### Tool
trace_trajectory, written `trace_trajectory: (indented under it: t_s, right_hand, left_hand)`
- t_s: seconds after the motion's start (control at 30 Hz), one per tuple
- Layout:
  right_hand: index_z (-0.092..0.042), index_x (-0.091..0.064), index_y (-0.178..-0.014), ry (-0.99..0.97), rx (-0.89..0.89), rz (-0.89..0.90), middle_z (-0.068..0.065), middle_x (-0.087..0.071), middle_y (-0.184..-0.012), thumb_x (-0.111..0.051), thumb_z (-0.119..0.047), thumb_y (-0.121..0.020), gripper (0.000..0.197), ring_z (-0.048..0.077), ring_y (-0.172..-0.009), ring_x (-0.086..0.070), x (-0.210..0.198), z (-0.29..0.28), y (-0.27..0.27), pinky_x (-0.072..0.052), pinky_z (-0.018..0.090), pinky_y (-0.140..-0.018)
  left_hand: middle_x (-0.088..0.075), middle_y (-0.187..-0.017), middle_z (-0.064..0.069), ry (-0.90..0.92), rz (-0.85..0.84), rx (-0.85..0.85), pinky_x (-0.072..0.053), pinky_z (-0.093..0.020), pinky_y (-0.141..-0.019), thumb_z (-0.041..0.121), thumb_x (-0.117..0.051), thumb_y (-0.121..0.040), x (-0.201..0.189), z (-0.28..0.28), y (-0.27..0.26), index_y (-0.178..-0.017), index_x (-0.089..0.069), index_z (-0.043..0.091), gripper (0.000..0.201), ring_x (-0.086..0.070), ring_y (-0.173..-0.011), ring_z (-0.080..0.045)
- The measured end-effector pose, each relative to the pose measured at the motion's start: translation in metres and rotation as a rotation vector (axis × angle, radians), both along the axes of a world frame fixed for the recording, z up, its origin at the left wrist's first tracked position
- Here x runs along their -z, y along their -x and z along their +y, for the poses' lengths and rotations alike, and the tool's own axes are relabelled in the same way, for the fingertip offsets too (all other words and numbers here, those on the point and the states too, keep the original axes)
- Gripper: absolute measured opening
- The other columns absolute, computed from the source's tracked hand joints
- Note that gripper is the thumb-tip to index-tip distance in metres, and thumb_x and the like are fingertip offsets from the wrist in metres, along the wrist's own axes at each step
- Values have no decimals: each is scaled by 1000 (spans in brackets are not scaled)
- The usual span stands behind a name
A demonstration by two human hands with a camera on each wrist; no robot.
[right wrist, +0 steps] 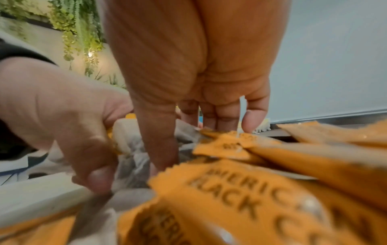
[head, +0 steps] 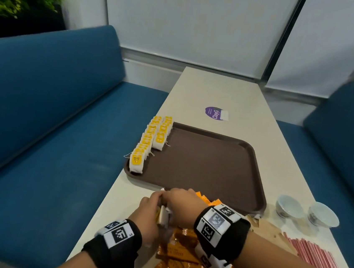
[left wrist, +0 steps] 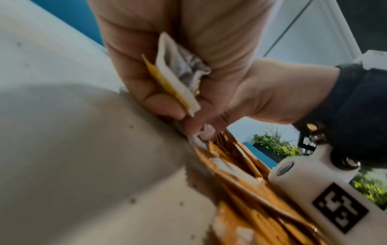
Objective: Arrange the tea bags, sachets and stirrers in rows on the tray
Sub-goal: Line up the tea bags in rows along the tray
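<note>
We see two rows of yellow-tagged tea bags (head: 152,141) standing along the left edge of the brown tray (head: 212,166). Orange coffee sachets (head: 190,264) lie heaped on the table at its near edge. Pink stirrers (head: 316,257) lie bundled at the right edge.

Tray (head: 212,166) sits mid worktop (head: 230,91). Tea bags (head: 149,141) stand in two rows along tray's left edge. Sachets (head: 190,266) lie heaped on worktop just before tray's near edge. Both hands meet over heap's far left end, left hand (head: 146,209) beside right hand (head: 177,203). Stirrers (head: 320,258) lie right of sachets. Two cups (head: 307,212) sit right of tray's near corner. Sticker (head: 216,113) behind tray.
</note>
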State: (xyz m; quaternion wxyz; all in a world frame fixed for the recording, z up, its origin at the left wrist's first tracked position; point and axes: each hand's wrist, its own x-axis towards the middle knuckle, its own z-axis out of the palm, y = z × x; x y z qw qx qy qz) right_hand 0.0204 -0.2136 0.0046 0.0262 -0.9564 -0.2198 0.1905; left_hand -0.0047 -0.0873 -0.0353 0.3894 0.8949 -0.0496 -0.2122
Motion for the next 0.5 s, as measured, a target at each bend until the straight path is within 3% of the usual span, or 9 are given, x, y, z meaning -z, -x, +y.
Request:
trace_trajectory:
  t_s: [0.1, 0.27, 0.43, 0.5]
  right_hand:
    - [-23, -54, -120, -63, 31, 17, 1, -58, -118, -71, -18, -77, 47, 23, -109, -53, -3, -3, -1, -36, 38, -96]
    - [-21, -56, -117, -210, 74, -20, -1, -59, -115, -69, -19, -78, 41, 19, -106, -54, -6, -7, -1, -37, 36, -97]
    - [-16, -62, -115, -374, 99, 7, 3, -61, -111, -67, -8, -76, 40, 18, -101, -57, -8, -12, 1, -48, 35, -89]
    - [-16, -62, -115, -412, 103, 6, 3, -61, -112, -66, -7, -77, 40, 18, -102, -57, -8, -15, 1, -49, 32, -86]
  left_hand:
    - [-45, -135, -2, 156, 25, -29, -43, -36, -101, 12, -78, -66, 3, 4, -2, -143, -20, 29, 98, -49, -119, -18]
    - [-46, -129, 7, 279, 22, -45, -48, -27, -91, 8, -83, -62, 0, 5, -5, -141, -17, 37, 107, -52, -114, -16]
    - [-53, -119, 12, 352, -34, -73, -51, -31, -91, -2, -77, -65, 1, -2, -5, -134, -28, 39, 95, -56, -108, -14]
    - [-59, -114, 10, 377, -58, -99, -52, -32, -89, -3, -76, -66, 4, -5, -5, -123, -38, 42, 82, -59, -104, -14]
